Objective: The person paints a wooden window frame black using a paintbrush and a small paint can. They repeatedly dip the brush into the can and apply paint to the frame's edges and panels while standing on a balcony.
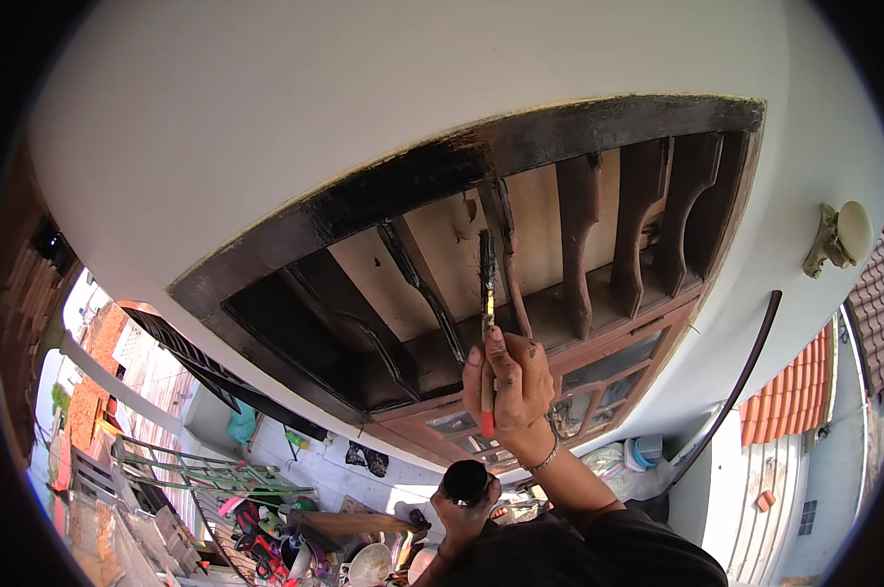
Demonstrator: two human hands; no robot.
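My right hand (512, 383), a bracelet at its wrist, is closed around the handle of a paintbrush (488, 284). The brush points up, its bristles coated black, in front of the slatted wooden vent (579, 245) above a door. Whether the bristles touch a slat I cannot tell. Lower down, my left hand (460, 519) grips a small round container (465, 479) whose inside looks black. The frame's top beam (364, 196) is glossy black on its left part and browner to the right. Slats on the left look dark and wet, those on the right duller brown.
Below the vent is a brown door with glass panes (598, 401). White wall (364, 68) surrounds the frame, with a round lamp (855, 230) and a dark pipe (730, 401) to the right. Far below lie green metal bars (202, 470), a wooden board (359, 521) and buckets (371, 564).
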